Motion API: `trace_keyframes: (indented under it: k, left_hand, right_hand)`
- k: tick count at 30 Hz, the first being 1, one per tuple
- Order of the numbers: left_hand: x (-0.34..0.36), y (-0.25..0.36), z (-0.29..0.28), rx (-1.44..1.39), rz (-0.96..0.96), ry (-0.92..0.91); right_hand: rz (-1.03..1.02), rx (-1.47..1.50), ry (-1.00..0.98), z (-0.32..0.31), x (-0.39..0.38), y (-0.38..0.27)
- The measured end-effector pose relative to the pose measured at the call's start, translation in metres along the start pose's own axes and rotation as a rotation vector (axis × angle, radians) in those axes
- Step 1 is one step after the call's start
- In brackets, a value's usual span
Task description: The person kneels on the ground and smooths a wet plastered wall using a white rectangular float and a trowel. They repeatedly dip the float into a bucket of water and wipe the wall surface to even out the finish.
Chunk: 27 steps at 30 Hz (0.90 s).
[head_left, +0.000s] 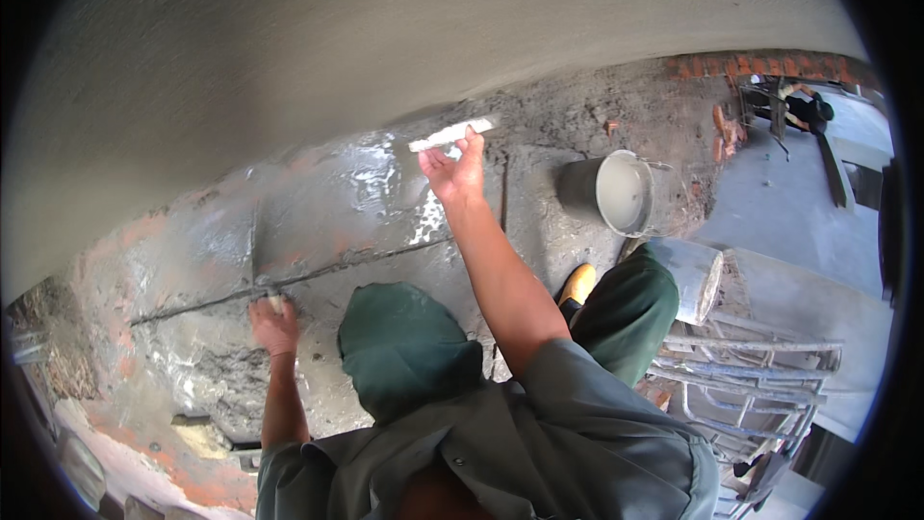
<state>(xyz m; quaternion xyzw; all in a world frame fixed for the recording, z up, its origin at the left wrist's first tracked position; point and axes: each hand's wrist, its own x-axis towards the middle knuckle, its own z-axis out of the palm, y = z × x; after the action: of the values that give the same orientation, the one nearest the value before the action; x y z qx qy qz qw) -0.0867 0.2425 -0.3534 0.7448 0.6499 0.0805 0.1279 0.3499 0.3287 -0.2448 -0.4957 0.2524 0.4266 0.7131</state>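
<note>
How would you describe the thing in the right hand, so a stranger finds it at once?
Find the big grey wall across the top of the picture. Just below its edge, the right hand holds a narrow whitish bar. Its long, pale shape sets it apart from the round grey bucket farther right.

Head view: one, fisheye, left of a side-by-side pair; upright, unmirrored. Station: wearer's head. Facing: down, over grey shirt (597, 433), onto left hand (275, 325) and right hand (456, 171). Range: shirt close at lower edge, hands farther off. Straight edges: bent toward dark rim.
</note>
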Motion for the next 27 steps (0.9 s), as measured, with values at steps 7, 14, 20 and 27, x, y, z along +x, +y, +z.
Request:
trace_keyframes:
  k: [7, 14, 20, 27]
  left_hand:
    - [-0.002, -0.005, 0.009, 0.033, -0.049, -0.092]
    - [-0.003, -0.01, 0.013, 0.072, -0.011, -0.052]
    - [-0.004, -0.005, 0.009, 0.047, -0.014, -0.039]
    - [-0.007, 0.013, -0.009, -0.015, -0.076, -0.03]
  right_hand:
    - [-0.147, -0.041, 0.053, 0.031, 0.041, -0.112]
    - [-0.82, -0.254, -0.125, 0.067, -0.048, -0.265]
    - [-1.128, -0.279, -0.449, 0.037, -0.111, -0.323]
    - [-0.339, -0.813, 0.052, -0.1, -0.036, -0.156]
